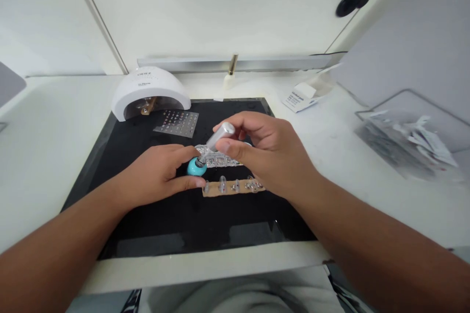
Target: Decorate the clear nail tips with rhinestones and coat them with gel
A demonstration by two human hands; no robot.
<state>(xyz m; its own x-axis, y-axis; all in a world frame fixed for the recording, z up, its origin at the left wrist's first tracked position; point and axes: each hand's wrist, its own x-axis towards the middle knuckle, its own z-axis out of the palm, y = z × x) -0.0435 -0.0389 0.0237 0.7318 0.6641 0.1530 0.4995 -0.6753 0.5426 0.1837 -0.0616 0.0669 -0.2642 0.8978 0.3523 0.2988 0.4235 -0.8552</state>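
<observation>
My left hand has its thumb and fingers closed around a small turquoise nail polish bottle, tilted over the black mat. Between the thumb and fingers of my right hand is the silver brush cap, slanting down to the bottle's neck. Whether the brush is inside the neck or just above it is hard to see. Behind both hands lies a clear compartment case of small gems, partly covered by my right hand. Closer to me, a tan strip carries several clear false nails with gems.
A white nail lamp stands at the back left, with a sheet of small stickers or gems before it. A gold-capped bottle is at the back. Rightward are an opened alcohol pad box and a wire basket of packets.
</observation>
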